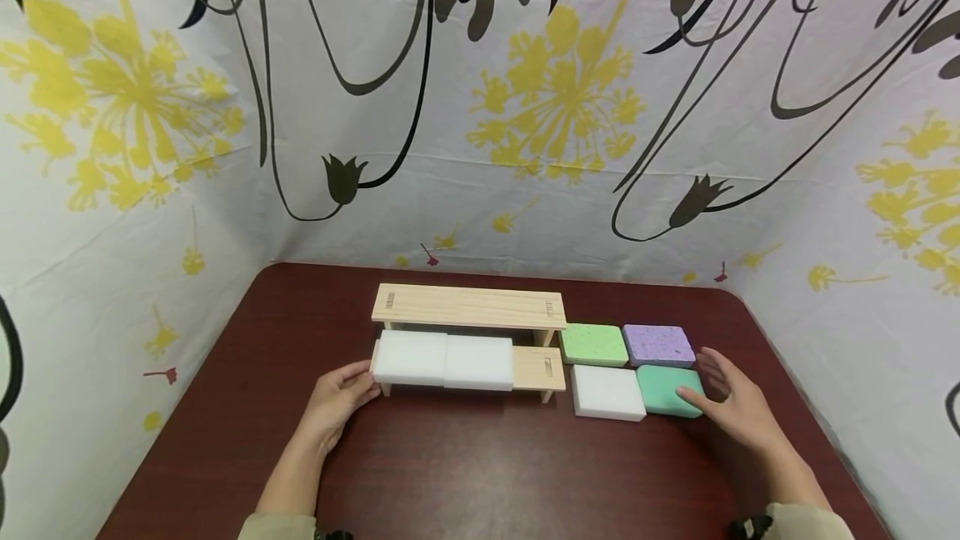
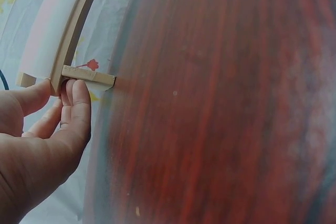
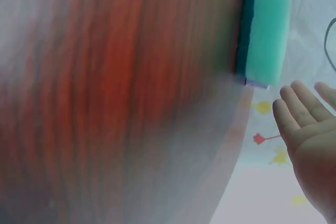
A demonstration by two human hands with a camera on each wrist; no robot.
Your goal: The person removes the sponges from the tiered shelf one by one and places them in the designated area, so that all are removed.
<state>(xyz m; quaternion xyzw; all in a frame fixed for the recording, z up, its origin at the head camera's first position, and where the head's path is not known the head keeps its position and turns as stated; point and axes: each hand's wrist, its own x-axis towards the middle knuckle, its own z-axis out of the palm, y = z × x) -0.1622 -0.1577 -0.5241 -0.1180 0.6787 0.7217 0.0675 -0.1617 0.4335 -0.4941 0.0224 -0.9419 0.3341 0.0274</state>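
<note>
A low wooden shelf (image 1: 538, 367) stands at the front, with two white sponges (image 1: 411, 357) side by side on its top. My left hand (image 1: 340, 400) pinches the shelf's left end; in the left wrist view, the thumb lies at the board's edge and the fingers curl under it beside a short leg (image 2: 89, 75). At the right, my right hand (image 1: 738, 402) hovers with fingers spread around the right side of a teal sponge (image 1: 670, 391). The right wrist view shows that hand apart from the teal sponge (image 3: 269, 30), holding nothing.
Behind the front shelf stands a second, longer wooden shelf (image 1: 468, 305). Right of the shelves lie a green sponge (image 1: 593, 344), a purple sponge (image 1: 658, 345) and a white sponge (image 1: 608, 392), grouped with the teal one. Patterned cloth (image 1: 480, 132) surrounds the dark red table (image 1: 517, 473).
</note>
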